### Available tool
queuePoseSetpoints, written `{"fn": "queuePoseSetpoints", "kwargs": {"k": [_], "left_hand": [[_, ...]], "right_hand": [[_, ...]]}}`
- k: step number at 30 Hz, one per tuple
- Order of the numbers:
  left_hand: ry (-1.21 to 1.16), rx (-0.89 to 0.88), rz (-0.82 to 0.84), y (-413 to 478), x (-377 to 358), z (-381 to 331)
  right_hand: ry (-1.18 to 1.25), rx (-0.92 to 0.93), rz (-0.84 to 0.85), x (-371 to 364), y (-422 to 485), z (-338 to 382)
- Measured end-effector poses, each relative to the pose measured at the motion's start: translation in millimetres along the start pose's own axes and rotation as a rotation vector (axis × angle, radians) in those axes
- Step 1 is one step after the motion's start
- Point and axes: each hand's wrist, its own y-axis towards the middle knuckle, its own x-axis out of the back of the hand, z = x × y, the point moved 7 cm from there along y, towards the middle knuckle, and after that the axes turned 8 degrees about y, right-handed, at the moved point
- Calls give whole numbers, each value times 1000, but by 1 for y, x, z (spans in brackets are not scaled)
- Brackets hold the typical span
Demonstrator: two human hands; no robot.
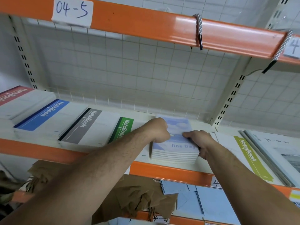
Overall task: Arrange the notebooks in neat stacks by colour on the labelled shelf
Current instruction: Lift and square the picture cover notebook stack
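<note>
On the shelf [103, 147], stacks of notebooks lie side by side: red [9, 95], then blue [43, 115], grey [84, 125] and green [124, 129]. Next comes the sky-blue stack [176, 154], near the shelf's front edge. The left hand [158, 130] is curled into a fist against this stack's left side and top cover. The right hand [200, 142] grips its right edge, thumb on top, fingers wrapped down the side. Further right lies an olive notebook [250, 157].
</note>
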Motion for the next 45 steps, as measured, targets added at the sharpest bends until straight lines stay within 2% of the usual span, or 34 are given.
{"fn": "queuePoseSetpoints", "kwargs": {"k": [4, 19, 21, 25, 31, 34, 39, 43, 45], "left_hand": [[15, -37, 27, -1, -2, -3], [299, -99, 108, 0, -14, -9], [350, -106, 111, 0, -14, -12], [468, -133, 131, -3, -17, -19], [625, -154, 141, 10, -21, -28], [607, -236, 84, 18, -27, -45], [684, -367, 101, 21, -51, -79], [661, -343, 77, 27, -62, -99], [559, -338, 23, 29, -63, -115]], "right_hand": [[-15, 2, 0, 0, 0, -1], [-75, 0, -33, -3, -5, -3], [-129, 13, -65, -2, -8, 0], [-385, 101, -171, 6, -11, 10], [-513, 229, -108, 5, -26, 8], [-502, 237, -106, 12, -32, -1], [-556, 226, -105, 36, -39, -9], [-549, 232, -114, 67, -43, -10], [-534, 250, -125, 87, -39, -10]]}}
